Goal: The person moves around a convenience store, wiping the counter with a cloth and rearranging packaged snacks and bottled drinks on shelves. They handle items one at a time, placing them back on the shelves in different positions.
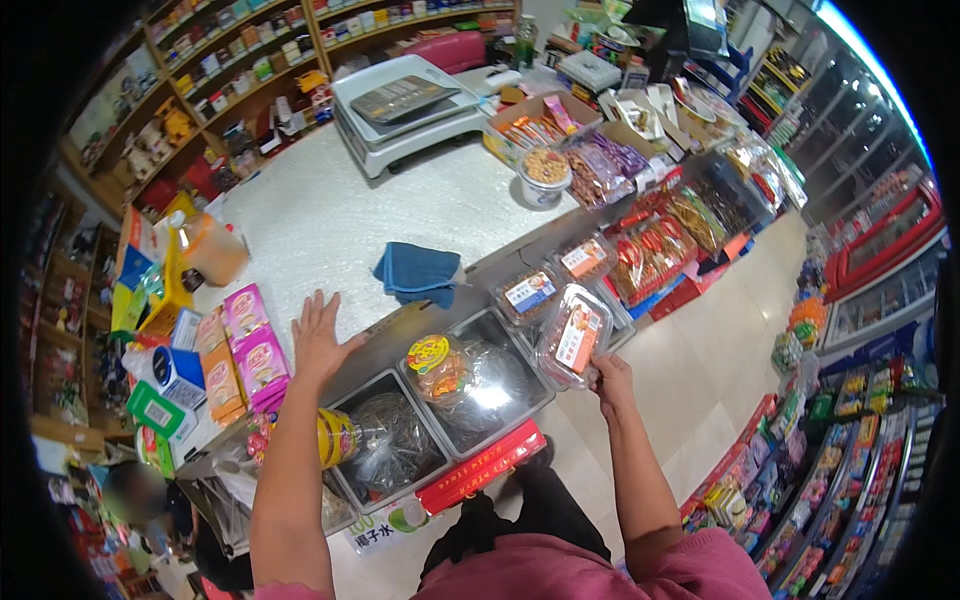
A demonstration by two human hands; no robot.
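Note:
My right hand [613, 376] grips the lower end of a clear plastic clamshell box [566, 341] with brown food inside and a white-and-orange label. The box is tilted above the row of bins along the counter's front. Two similar boxes lie just behind it, one with a blue-and-white label [529, 292] and one with an orange label [585, 259]. My left hand [319, 337], fingers spread and holding nothing, is at the front edge of the white counter [300, 217]. Whether its palm bears on the surface is hard to tell. A folded blue cloth [418, 270] lies to its right.
Pink packets [255, 345] and a jug of orange liquid [210, 247] stand left on the counter. A weighing scale [405, 112] and a tub of nuts [544, 176] are farther back. Grey bins [480, 375] line the front. A person [202, 540] is at lower left.

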